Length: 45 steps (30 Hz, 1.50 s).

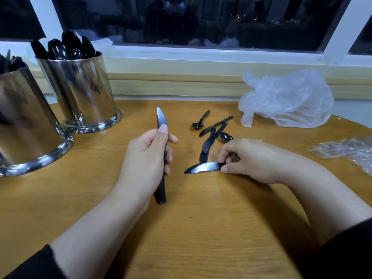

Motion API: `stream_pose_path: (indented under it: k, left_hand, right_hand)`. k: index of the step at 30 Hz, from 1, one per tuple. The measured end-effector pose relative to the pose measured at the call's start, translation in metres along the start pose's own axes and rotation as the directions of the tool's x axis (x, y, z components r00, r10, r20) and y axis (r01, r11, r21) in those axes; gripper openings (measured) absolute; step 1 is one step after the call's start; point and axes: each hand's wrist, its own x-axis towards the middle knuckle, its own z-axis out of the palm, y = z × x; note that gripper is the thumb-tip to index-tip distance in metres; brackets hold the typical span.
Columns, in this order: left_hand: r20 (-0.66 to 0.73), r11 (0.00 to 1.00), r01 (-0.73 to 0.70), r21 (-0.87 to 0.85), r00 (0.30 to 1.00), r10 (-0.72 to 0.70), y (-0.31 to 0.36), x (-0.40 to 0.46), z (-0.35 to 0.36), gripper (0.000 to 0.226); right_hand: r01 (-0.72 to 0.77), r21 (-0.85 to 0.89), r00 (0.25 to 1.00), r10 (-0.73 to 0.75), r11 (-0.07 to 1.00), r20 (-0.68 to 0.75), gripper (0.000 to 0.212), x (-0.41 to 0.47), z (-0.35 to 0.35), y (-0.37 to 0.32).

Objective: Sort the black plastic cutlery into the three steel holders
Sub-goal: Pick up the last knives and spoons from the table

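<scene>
Gathering of knives appears to be the step in hand. The left hand [148,156] grips a black knife [161,158] upright, fingers curled round the handle and thumb pressed along the blade, tip toward 12 o'clock; judged a carrying hold, keeping it ready while more are collected. The right hand [244,158] pinches the handle end of a second knife [203,167] between thumb and fingertips, blade lying on the wooden table [201,228] and pointing to 9 o'clock, apparently to lift it off the surface. Unsorted cutlery [214,131], knives and small spoons, lies in a loose heap at 12 o'clock from that hand. Two steel holders are visible at 10 o'clock: the spoon holder [80,91] and a nearer holder [26,125] whose contents are unclear. No third holder is in view. A crumpled plastic bag [285,99] sits at 2 o'clock.
</scene>
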Motion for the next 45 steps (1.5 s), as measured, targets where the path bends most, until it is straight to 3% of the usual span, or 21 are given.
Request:
stream_pose_path:
  k: [7, 12, 14, 18, 21, 25, 29, 32, 35, 38, 42, 45]
  left_hand:
    - [-0.046, 0.999, 0.014, -0.030, 0.999, -0.015, -0.001, 0.002, -0.003, 0.035]
    - [-0.157, 0.984, 0.062, -0.170, 0.984, -0.089, -0.002, 0.006, -0.002, 0.033]
    - [-0.169, 0.978, 0.061, -0.198, 0.981, -0.096, -0.004, 0.007, -0.001, 0.032]
    - [-0.133, 0.966, 0.096, -0.241, 0.982, -0.131, -0.006, 0.005, 0.001, 0.029]
    - [-0.111, 0.932, 0.139, -0.334, 0.976, -0.185, -0.004, 0.005, 0.002, 0.033]
    - [-0.072, 0.940, 0.122, -0.318, 0.986, -0.153, 0.003, 0.001, 0.006, 0.052]
    - [-0.049, 0.950, 0.114, -0.290, 0.990, -0.134, 0.007, -0.003, 0.008, 0.034]
    - [-0.070, 0.965, 0.099, -0.244, 0.990, -0.120, 0.003, 0.000, 0.006, 0.033]
    - [-0.117, 0.964, 0.061, -0.259, 0.989, -0.094, 0.002, 0.004, 0.000, 0.036]
    - [-0.103, 0.940, 0.005, -0.341, 0.994, -0.043, 0.006, 0.007, -0.006, 0.033]
    - [-0.096, 0.962, -0.065, -0.266, 0.995, 0.040, 0.007, 0.006, -0.009, 0.027]
    - [-0.020, 0.982, -0.022, -0.188, 1.000, 0.019, 0.004, 0.004, -0.003, 0.021]
  right_hand:
    - [-0.006, 0.136, 1.000, 0.003, 0.991, 0.019, 0.008, 0.005, 0.009, -0.014]
    - [0.066, 0.367, 0.980, 0.010, 0.928, -0.200, 0.009, 0.003, 0.010, -0.014]
    - [0.121, 0.501, 0.957, 0.034, 0.857, -0.288, 0.008, 0.004, 0.011, -0.019]
    - [0.176, 0.822, 0.943, 0.147, 0.541, -0.299, 0.008, 0.003, 0.017, -0.043]
    - [0.199, 0.860, 0.945, 0.141, 0.471, -0.296, 0.007, 0.004, 0.027, -0.067]
    - [0.243, 0.873, 0.935, 0.137, 0.423, -0.327, 0.006, 0.010, 0.040, -0.095]
    - [0.273, 0.869, 0.938, 0.086, 0.412, -0.336, 0.002, 0.012, 0.045, -0.109]
    - [0.268, 0.846, 0.946, 0.042, 0.460, -0.322, 0.004, 0.009, 0.044, -0.109]
    - [0.267, 0.666, 0.906, 0.054, 0.697, -0.420, 0.011, 0.009, 0.034, -0.088]
    - [0.152, 0.464, 0.841, 0.133, 0.873, -0.525, 0.014, 0.013, 0.022, -0.047]
    - [0.049, 0.236, 0.908, 0.055, 0.970, -0.415, 0.030, 0.026, 0.022, -0.008]
    - [0.011, 0.091, 0.942, 0.020, 0.996, -0.335, 0.041, 0.036, 0.026, -0.004]
